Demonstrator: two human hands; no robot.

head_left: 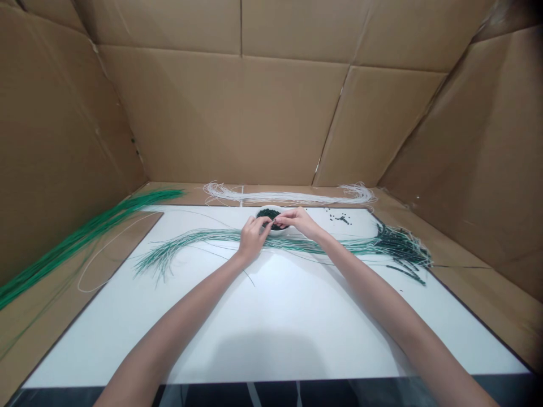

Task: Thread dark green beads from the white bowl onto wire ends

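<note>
My left hand is closed in a pinch at the near left side of a small white bowl. A thin strand runs from the left up to those fingers. My right hand also pinches, its fingertips almost meeting the left ones over the bowl; what they hold is too small to make out. Small dark green beads fill the bowl, partly hidden by my fingers. Beneath both wrists lies a long bundle of green strands, its right end covered with dark beaded lengths.
Loose dark beads are scattered right of the bowl on the white board. Behind it lies a bundle of white strands. Bright green strands lean along the left. Cardboard walls close off the back and both sides.
</note>
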